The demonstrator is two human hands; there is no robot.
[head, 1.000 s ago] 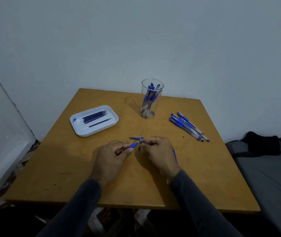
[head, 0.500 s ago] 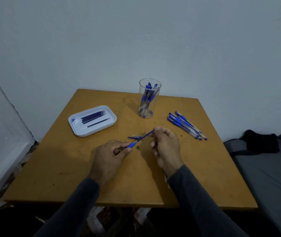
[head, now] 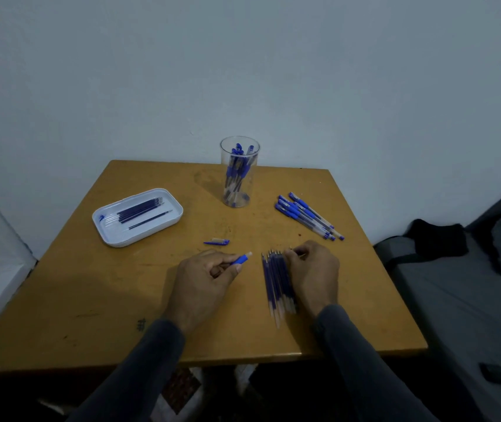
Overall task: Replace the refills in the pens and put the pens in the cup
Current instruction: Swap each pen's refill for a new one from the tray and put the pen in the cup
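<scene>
Two hands work at the near middle of the table (head: 121, 300), well in front of the cup (head: 239, 172). Step in hand, as I judge it: the spent refill is going onto the pile of used refills (head: 276, 281), and the emptied pen (head: 240, 259) waits for a fresh one.

To do it well: lay the refill parallel with the others so the pile stays tidy and does not roll toward the near edge. Keep the barrel's open end up and steady. Next reach goes to the tray (head: 170, 220), left of the cup, where new refills (head: 139, 210) lie.

Left hand (head: 203, 281): fingers curled, thumb and forefinger pinching the pen barrel, blue grip end pointing toward the cup.

Right hand (head: 313, 272): fingers bent at the tips of the pile, touching it; whether a refill is pinched there, I cannot tell.

Cap (head: 217, 242) lies loose between the left hand and the cup. Undone pens (head: 307, 214) lie right of the cup; finished ones stand inside it.
</scene>
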